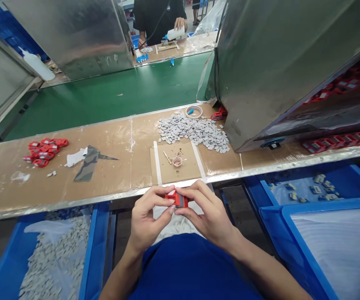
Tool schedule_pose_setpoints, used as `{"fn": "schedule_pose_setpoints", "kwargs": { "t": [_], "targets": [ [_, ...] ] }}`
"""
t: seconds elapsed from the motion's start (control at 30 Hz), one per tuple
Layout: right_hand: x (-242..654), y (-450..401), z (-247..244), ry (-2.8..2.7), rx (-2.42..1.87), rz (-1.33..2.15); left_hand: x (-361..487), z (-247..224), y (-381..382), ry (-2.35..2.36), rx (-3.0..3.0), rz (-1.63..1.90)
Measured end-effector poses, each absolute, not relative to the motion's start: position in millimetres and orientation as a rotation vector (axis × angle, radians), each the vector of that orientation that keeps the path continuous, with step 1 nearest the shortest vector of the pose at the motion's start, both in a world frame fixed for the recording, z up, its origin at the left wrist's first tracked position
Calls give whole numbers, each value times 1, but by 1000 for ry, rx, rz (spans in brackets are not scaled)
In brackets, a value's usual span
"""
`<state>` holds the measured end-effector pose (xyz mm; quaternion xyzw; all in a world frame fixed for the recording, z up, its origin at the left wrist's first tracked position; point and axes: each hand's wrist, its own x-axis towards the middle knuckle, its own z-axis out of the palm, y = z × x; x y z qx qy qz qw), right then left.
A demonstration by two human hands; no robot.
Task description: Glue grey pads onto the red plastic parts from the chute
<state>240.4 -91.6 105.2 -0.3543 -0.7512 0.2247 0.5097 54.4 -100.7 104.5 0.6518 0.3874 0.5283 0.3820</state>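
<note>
Both hands hold a small red plastic piece with a grey panel (181, 201) in front of my body, just off the table's near edge. My left hand (150, 212) pinches its left end between thumb and fingers. On the other end, my right hand (209, 212) is closed with thumb below and fingers above. Fingertips cover parts of the piece. Beyond the hands, a small cup of brownish stuff (177, 161) with a thin stick in it sits on a cardboard sheet (192, 173). Behind the cup spreads a heap of small grey tiles (195, 131).
Red pieces (44, 152) lie piled at left, near a camouflage-patterned scrap (88, 164). A tape ring (194, 111) sits behind the tiles. A green belt (105, 98) runs behind the table; across it a co-worker's hand (180, 23) holds a bottle. Blue bins (94, 250) flank me; a metal housing (261, 71) rises right.
</note>
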Motion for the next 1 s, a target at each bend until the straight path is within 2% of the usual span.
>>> {"fn": "schedule_pose_setpoints", "kwargs": {
  "t": [0.3,0.43,0.67,0.73,0.9,1.0],
  "targets": [
    [248,-63,112,-1932,-908,525,54,100,-69,967,1668,1271],
    [255,-50,106,-1753,-961,783,59,105,-51,1027,1695,1197],
    [252,-48,84,-1039,-804,1413,67,96,-31,934,1844,1031],
    [251,-48,82,-1019,-828,1398,71,95,-25,952,1935,1023],
    [260,-45,91,-1329,-1069,1003,74,103,-13,939,2240,1001],
    [265,-41,95,-1414,-1047,1009,72,109,-10,919,2301,950]
  ]
}}
